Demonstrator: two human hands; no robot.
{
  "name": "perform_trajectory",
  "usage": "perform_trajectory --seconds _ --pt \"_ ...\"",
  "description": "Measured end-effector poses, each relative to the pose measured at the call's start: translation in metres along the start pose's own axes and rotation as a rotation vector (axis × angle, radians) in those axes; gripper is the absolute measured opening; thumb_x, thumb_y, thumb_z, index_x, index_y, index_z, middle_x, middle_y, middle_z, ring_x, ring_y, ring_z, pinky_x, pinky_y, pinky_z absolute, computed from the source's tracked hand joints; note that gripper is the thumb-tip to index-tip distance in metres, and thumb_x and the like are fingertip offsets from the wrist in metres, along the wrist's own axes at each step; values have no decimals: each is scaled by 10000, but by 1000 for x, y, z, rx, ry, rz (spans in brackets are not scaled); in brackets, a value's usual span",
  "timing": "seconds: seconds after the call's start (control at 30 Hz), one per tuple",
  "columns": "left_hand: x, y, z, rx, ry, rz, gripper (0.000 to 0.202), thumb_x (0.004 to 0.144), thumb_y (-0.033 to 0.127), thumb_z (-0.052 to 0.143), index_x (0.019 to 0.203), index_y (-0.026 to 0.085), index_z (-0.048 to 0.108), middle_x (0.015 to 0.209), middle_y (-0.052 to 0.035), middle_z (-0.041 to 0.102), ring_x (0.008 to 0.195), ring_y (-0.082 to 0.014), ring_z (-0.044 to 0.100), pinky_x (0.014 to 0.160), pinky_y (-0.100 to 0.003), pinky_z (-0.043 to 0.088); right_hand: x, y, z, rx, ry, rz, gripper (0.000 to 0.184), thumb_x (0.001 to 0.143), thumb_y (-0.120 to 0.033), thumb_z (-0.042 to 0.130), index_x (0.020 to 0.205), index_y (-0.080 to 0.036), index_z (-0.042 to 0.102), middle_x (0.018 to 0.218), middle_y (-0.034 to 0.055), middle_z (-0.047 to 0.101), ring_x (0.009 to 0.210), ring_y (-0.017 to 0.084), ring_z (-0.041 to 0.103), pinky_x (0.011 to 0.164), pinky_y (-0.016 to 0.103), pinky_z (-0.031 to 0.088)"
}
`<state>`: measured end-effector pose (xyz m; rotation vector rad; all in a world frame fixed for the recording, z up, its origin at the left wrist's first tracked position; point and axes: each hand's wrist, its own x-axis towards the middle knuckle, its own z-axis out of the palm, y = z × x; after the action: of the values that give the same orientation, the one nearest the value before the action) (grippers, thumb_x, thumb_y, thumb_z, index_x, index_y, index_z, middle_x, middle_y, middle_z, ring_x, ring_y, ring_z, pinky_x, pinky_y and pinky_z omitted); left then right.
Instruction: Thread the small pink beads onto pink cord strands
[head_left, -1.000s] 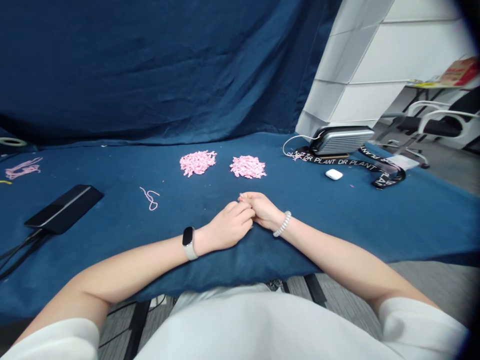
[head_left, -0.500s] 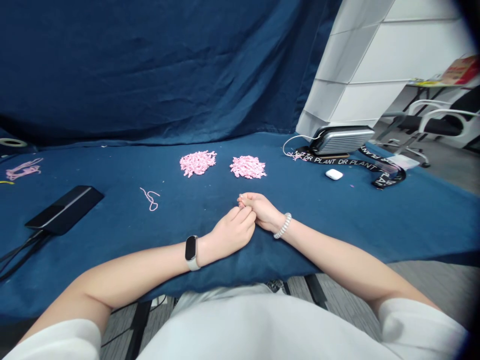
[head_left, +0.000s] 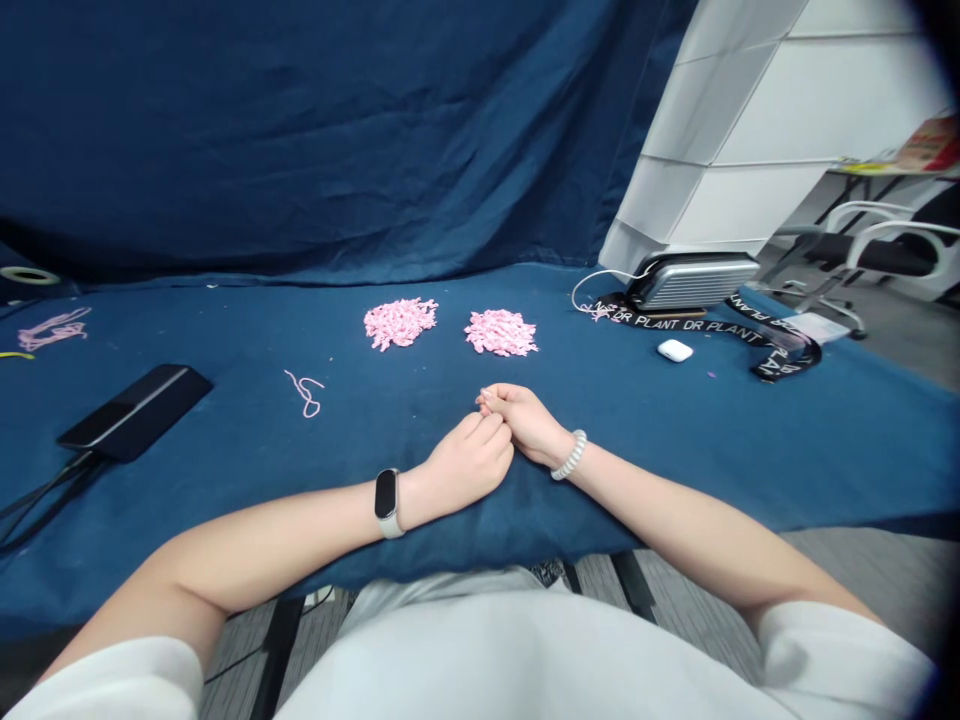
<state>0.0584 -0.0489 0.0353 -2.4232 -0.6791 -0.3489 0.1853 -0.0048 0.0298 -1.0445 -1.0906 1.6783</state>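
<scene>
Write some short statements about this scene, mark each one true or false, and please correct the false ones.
1. A left heap of pink pieces and a right heap of pink pieces lie on the blue cloth. True.
2. The left hand and the right hand are far apart. False: they touch at the fingers.
3. A white coiled bracelet is on the right wrist. True.
4. The white earbud case lies to the left of the black flat device. False: it lies to the right of that device, near a black lanyard.
5. A smart band is on the left wrist. True.
</scene>
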Motion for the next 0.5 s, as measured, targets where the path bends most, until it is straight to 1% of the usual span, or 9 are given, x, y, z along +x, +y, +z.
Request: perform_trajectory --seconds 0.2,0.33,0.4,0.5 --pt "-2 -3 3 -72 44 -13 143 833 145 405 766 127 531 822 -60 543 859 -180 479 716 -309 324 -1 1 -1 -50 -9 -16 316 658 -399 631 708 -109 517 636 -8 519 541 39 442 535 173 340" --pt "-3 -7 8 -173 112 -29 160 844 202 429 765 137 553 846 -48 571 882 -166 478 705 -299 302 0 0 -2 -184 4 -68 247 733 -366 546 736 -119 532 613 -16 499 520 39 406 520 174 327" --pt "-4 -9 10 -230 161 -34 167 846 231 444 767 142 562 852 -38 587 900 -156 481 725 -298 300 0 -2 -4 -318 7 -146 200 760 -314 514 734 -118 543 632 -9 519 549 48 430 552 181 351" --pt "-5 -11 13 -294 229 -49 146 832 241 480 766 151 574 857 -18 607 918 -141 488 791 -305 304 -3 -8 -7 -573 3 -339 169 788 -249 480 723 -120 566 694 5 568 642 67 493 646 194 391"
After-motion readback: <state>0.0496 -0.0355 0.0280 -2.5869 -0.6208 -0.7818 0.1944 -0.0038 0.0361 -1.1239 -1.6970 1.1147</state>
